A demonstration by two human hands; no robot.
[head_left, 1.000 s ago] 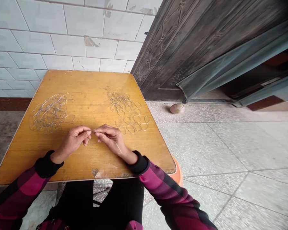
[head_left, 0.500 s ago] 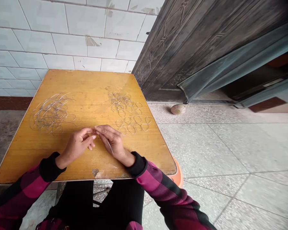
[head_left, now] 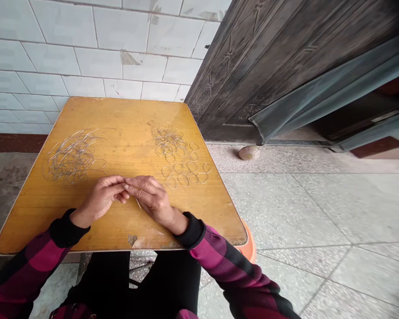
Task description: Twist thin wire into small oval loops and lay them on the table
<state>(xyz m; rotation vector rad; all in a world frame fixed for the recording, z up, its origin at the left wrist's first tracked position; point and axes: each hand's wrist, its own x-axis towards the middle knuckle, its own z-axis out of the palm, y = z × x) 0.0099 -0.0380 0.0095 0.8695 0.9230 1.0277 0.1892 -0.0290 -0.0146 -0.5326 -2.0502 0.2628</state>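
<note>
My left hand (head_left: pixel 101 198) and my right hand (head_left: pixel 149 197) meet fingertip to fingertip over the near middle of the yellow wooden table (head_left: pixel 126 115). Both pinch a thin piece of silvery wire (head_left: pixel 138 204), and a short end of it sticks out under my right hand. A tangled heap of loose wire pieces (head_left: pixel 72 156) lies to the left of my hands. To the right lie several small wire rings (head_left: pixel 177 155), some in a cluster and some in a row.
A white tiled wall stands behind the table. A dark carved door (head_left: pixel 286 57) fills the right side, with a small round stone (head_left: pixel 249 153) on the speckled floor at its foot. An orange stool or basin (head_left: pixel 248 247) peeks out under the table's right corner.
My hands have closed in on each other and shifted slightly left. The wire end under my right hand has swung and looks shorter.
</note>
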